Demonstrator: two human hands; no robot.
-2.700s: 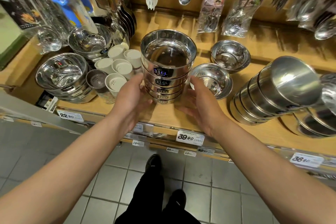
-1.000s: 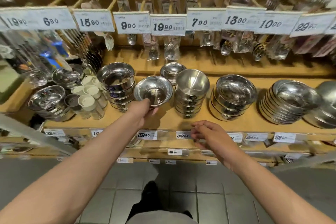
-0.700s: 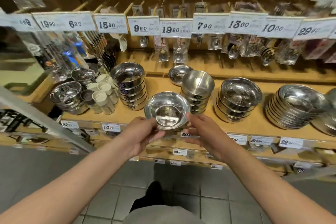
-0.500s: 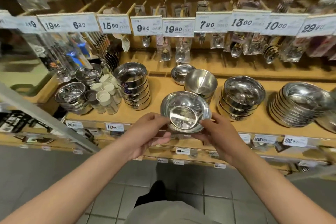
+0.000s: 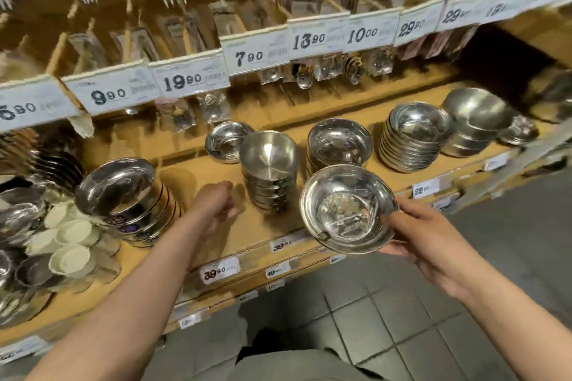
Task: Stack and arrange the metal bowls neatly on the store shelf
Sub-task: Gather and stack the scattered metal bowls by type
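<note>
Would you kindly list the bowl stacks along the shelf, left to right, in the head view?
Labelled stack → brushed stack → shiny stack → shallow stack → matte stack.

White price tags [image 5: 259, 52] hang above and beyond the grip, cream cups [image 5: 69, 258] far left, grey floor tiles [image 5: 399, 318] below.

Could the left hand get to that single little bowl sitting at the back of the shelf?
Probably yes. The left hand holds nothing and hovers over bare shelf, with the single bowl just beyond it; only the bowl stack stands beside that path.
</note>
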